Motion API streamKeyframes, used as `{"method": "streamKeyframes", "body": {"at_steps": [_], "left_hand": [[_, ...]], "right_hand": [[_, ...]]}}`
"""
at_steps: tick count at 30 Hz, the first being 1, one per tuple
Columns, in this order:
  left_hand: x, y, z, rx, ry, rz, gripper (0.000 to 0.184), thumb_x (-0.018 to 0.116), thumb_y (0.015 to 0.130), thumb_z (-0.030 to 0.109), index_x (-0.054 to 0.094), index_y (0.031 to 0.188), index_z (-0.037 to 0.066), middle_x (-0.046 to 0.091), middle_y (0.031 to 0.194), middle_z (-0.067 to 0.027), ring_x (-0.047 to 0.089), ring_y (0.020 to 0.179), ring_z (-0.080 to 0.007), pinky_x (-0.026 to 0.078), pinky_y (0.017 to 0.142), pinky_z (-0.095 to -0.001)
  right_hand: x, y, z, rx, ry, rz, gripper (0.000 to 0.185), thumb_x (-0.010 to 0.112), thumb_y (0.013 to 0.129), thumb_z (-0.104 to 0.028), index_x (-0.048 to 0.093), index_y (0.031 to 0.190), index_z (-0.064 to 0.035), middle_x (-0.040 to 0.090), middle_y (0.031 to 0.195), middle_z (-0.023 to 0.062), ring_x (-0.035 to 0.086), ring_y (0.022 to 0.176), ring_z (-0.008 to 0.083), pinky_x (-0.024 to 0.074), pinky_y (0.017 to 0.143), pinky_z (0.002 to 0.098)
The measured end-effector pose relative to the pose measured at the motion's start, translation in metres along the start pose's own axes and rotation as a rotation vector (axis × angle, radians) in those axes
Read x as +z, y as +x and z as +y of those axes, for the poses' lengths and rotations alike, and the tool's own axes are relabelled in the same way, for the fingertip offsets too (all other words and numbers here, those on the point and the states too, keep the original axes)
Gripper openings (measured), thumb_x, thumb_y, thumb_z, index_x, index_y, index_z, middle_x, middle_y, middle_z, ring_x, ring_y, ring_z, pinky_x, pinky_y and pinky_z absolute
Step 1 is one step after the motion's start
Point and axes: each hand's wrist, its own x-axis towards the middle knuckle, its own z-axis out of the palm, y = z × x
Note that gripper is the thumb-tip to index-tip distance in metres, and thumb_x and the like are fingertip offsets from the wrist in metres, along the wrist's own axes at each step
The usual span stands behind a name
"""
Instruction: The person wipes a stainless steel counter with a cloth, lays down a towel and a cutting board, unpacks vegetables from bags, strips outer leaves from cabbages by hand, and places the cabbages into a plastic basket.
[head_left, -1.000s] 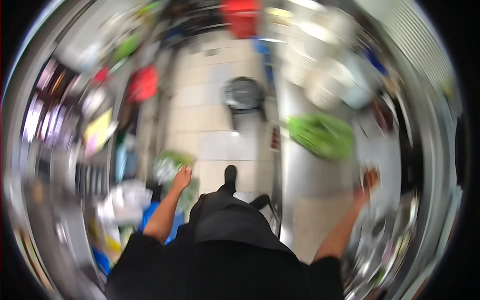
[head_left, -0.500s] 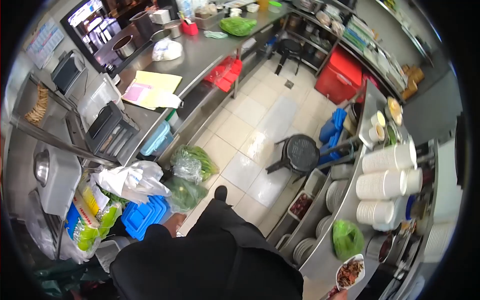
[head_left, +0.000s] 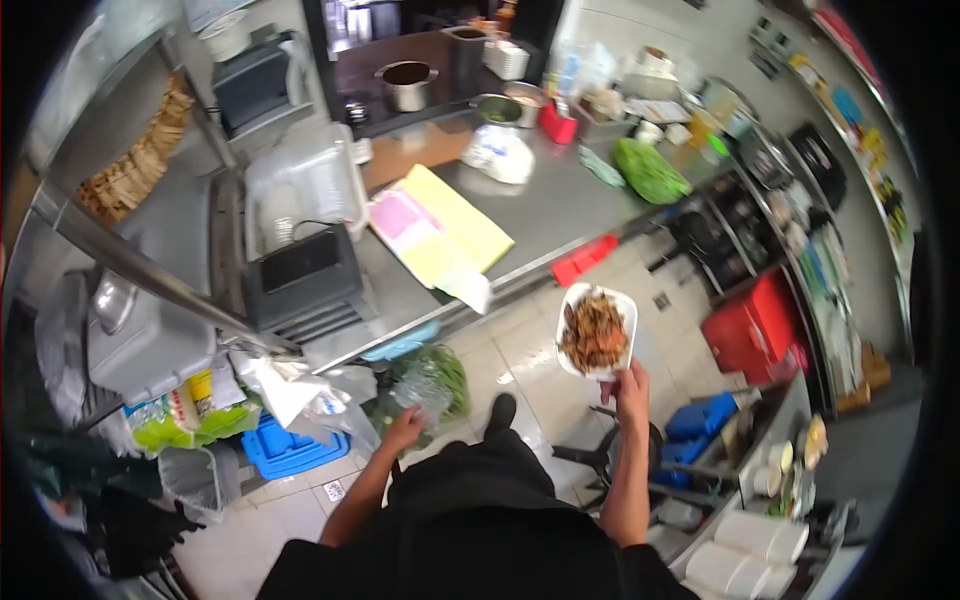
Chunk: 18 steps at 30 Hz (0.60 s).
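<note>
White bowl (head_left: 587,373) held above floor (head_left: 482,372) by right hand (head_left: 632,392), fingers clamped on near edge. Brown food bits (head_left: 596,335) heaped inside: filling looks done. Bowl not yet set down. Left hand (head_left: 404,428) held low, well apart from right, fingers curled; any grip cannot be made out. Past bowl, yellow paper (head_left: 472,222) laid on bench (head_left: 548,222).

Metal counter (head_left: 565,210) (yellow sheet (head_left: 465,222) atop)
</note>
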Motion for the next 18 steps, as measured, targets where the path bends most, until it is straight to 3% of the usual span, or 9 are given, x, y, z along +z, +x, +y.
{"method": "streamKeyframes", "body": {"at_steps": [3, 7, 8, 9, 12, 14, 15, 16, 18], "left_hand": [[-0.038, -0.044, -0.026, -0.205, 0.335, 0.147, 0.054, 0.058, 0.086, 0.035, 0.047, 0.13, 0.005, 0.066, 0.097, -0.0144, 0.063, 0.086, -0.0277, 0.048, 0.077, -0.0358], [-0.025, -0.064, -0.059, -0.507, -0.214, 0.468, 0.057, 0.058, 0.086, 0.032, 0.046, 0.128, -0.005, 0.063, 0.104, -0.0233, 0.062, 0.098, -0.0296, 0.046, 0.088, -0.0345], [-0.005, -0.05, -0.114, -0.443, -0.181, 0.608, 0.054, 0.058, 0.086, 0.03, 0.046, 0.128, -0.002, 0.065, 0.095, -0.0179, 0.064, 0.084, -0.023, 0.05, 0.073, -0.0331], [0.002, -0.043, -0.094, -0.467, -0.203, 0.64, 0.054, 0.058, 0.086, 0.03, 0.046, 0.128, -0.002, 0.065, 0.095, -0.0179, 0.064, 0.084, -0.023, 0.05, 0.073, -0.0331], [0.051, -0.044, -0.024, -0.669, -0.74, 0.861, 0.049, 0.057, 0.088, 0.03, 0.048, 0.128, 0.002, 0.057, 0.078, -0.0054, 0.053, 0.059, -0.0114, 0.041, 0.044, -0.0273], [0.079, -0.045, 0.031, -0.691, -0.887, 0.842, 0.053, 0.058, 0.088, 0.031, 0.045, 0.131, 0.003, 0.061, 0.084, -0.0071, 0.058, 0.07, -0.0157, 0.049, 0.057, -0.0308], [0.092, -0.037, 0.041, -0.693, -0.889, 0.831, 0.055, 0.058, 0.088, 0.031, 0.044, 0.132, 0.002, 0.063, 0.089, -0.009, 0.061, 0.076, -0.0181, 0.052, 0.064, -0.0324], [0.101, -0.035, 0.051, -0.711, -0.776, 0.779, 0.057, 0.058, 0.087, 0.033, 0.045, 0.132, 0.001, 0.062, 0.101, -0.0152, 0.06, 0.091, -0.0226, 0.048, 0.078, -0.033], [0.129, -0.04, 0.065, -0.794, -0.668, 0.754, 0.061, 0.059, 0.085, 0.037, 0.044, 0.132, 0.0, 0.061, 0.113, -0.0222, 0.059, 0.106, -0.0287, 0.044, 0.093, -0.0352]], "right_hand": [[0.089, 0.11, -0.022, 0.03, 0.091, -0.232, 0.022, 0.045, 0.087, -0.017, 0.054, 0.093, 0.0019, 0.054, 0.066, 0.0088, 0.048, 0.045, 0.0136, 0.0388, 0.038, 0.026], [0.211, 0.25, -0.01, 0.064, 0.244, -0.384, 0.024, 0.047, 0.089, -0.02, 0.052, 0.095, 0.0029, 0.057, 0.069, 0.0103, 0.05, 0.048, 0.0145, 0.0409, 0.04, 0.0284], [0.241, 0.285, -0.005, 0.09, 0.252, -0.42, 0.023, 0.046, 0.09, -0.018, 0.051, 0.096, 0.003, 0.058, 0.07, 0.0118, 0.051, 0.048, 0.015, 0.0419, 0.041, 0.0286], [0.272, 0.319, 0.001, 0.118, 0.264, -0.459, 0.022, 0.045, 0.091, -0.017, 0.05, 0.097, 0.0032, 0.059, 0.072, 0.0132, 0.052, 0.049, 0.0155, 0.0428, 0.041, 0.0288], [0.352, 0.401, 0.023, 0.167, 0.215, -0.448, 0.024, 0.046, 0.093, -0.024, 0.053, 0.094, -0.001, 0.059, 0.071, 0.0096, 0.052, 0.05, 0.0144, 0.0443, 0.044, 0.0294], [0.4, 0.466, 0.053, 0.117, 0.059, -0.341, 0.023, 0.045, 0.091, -0.021, 0.056, 0.09, -0.001, 0.062, 0.075, 0.0146, 0.058, 0.053, 0.0171, 0.0453, 0.042, 0.0305], [0.418, 0.49, 0.063, 0.037, 0.124, -0.414, 0.025, 0.046, 0.093, -0.031, 0.058, 0.092, -0.0093, 0.061, 0.073, 0.0046, 0.058, 0.058, 0.0135, 0.047, 0.048, 0.0298], [0.438, 0.529, 0.095, 0.105, 0.014, -0.427, 0.037, 0.04, 0.09, -0.031, 0.059, 0.1, -0.0017, 0.064, 0.081, 0.0144, 0.063, 0.074, 0.0252, 0.053, 0.052, 0.0353], [0.453, 0.55, 0.108, 0.231, 0.208, -0.41, 0.03, 0.043, 0.09, -0.026, 0.055, 0.104, -0.0013, 0.062, 0.085, 0.0139, 0.062, 0.072, 0.0255, 0.0527, 0.054, 0.0345]]}}
